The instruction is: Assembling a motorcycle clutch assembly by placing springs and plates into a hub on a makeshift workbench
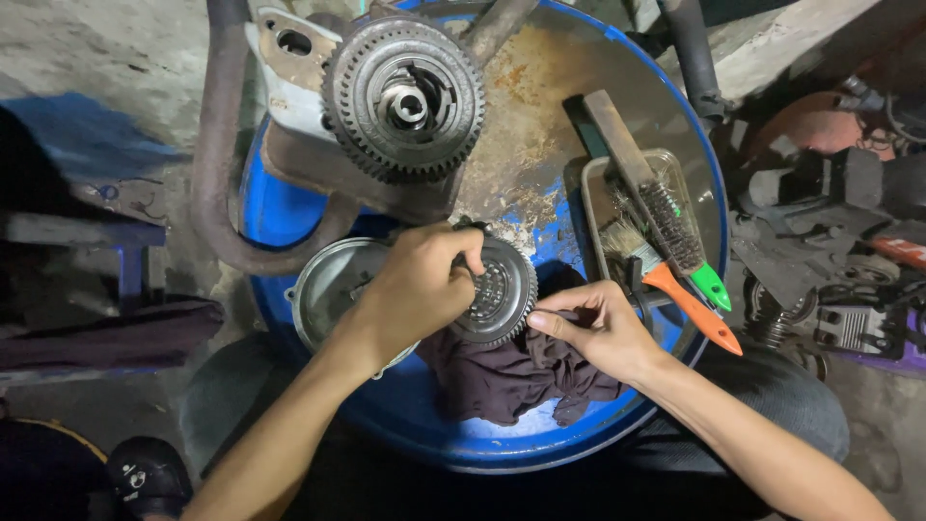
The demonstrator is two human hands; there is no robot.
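Observation:
My left hand (415, 289) grips a round toothed clutch hub (502, 294) from its left side, fingers curled over its face. Touching the hub's right rim is my right hand (598, 328), its fingers pinched on the edge and resting on a dark maroon rag (511, 376) that lies under the hub. Both sit on the top of a blue drum (482, 449). A round grey metal cover (323, 285) lies just left of my left hand, partly hidden by it.
A large gear assembly (405, 96) on a bracket stands at the drum's far side, with a thick hose (212, 164) curving left. A clear tray (603, 207) at right holds a wire brush (670, 222) and an orange-handled paintbrush (675, 289). Engine parts (830, 241) litter the floor at right.

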